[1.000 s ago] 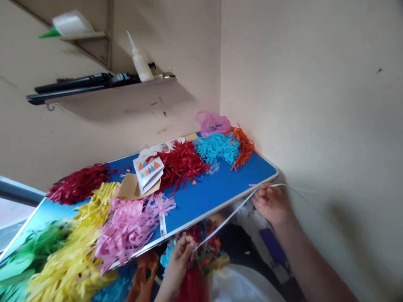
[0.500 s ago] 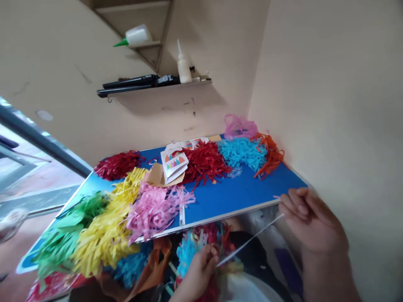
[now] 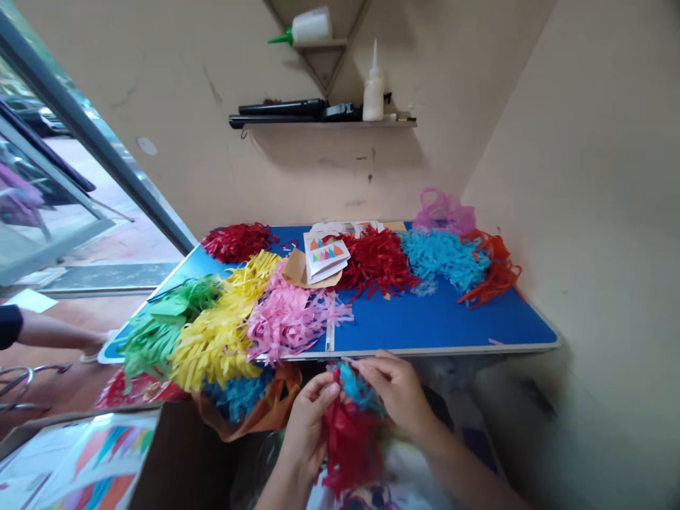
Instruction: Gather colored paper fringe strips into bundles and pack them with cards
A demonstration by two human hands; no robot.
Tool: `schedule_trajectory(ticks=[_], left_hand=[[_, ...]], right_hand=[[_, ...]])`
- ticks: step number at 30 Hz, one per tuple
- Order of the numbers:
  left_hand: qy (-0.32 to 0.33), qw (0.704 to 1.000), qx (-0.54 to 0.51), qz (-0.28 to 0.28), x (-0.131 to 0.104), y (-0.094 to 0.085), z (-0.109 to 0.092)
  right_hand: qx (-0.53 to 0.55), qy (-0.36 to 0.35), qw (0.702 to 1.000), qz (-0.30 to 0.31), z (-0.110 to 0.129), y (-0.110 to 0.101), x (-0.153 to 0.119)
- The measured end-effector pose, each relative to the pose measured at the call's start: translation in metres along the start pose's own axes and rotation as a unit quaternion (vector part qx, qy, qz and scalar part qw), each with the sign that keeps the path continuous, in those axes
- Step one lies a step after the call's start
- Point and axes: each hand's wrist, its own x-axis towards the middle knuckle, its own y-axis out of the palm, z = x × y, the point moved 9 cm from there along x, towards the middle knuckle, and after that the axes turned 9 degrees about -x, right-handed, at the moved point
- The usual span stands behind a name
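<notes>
Just below the table's front edge, my left hand pinches the top of a red paper tassel, whose strips hang down and blur. My right hand is closed beside it, thumb and finger pinched at a pale string that shows only as a short bit. Between the two hands lie the light blue strips of a paper tassel. Beyond them, a pink tassel bundle rests on the blue table, beside yellow and green bundles.
Red, light blue and orange bundles lie farther back by folded printed cards. An orange bag stands below the table, left of my hands. A box holds printed sheets. Another person's arm or leg shows at left.
My right hand has come in from the far right, where the white string was stretched taut, to beside my left hand. The red tassel now hangs from my left hand. The view has turned left.
</notes>
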Motion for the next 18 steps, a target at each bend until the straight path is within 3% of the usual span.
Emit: schedule_trajectory(ticks=[5, 15, 18], left_hand=[[0.006, 1.000, -0.018, 0.003, -0.002, 0.002, -0.003], [0.013, 1.000, 0.000, 0.023, -0.004, 0.003, 0.000], [0.081, 0.992, 0.091, 0.029, -0.006, 0.000, -0.011]], right_hand=[[-0.174, -0.064, 0.982, -0.028, 0.015, 0.006, -0.006], [-0.253, -0.102, 0.961, -0.042, 0.020, 0.011, -0.013], [-0.276, -0.111, 0.955, -0.002, 0.015, 0.018, -0.010]])
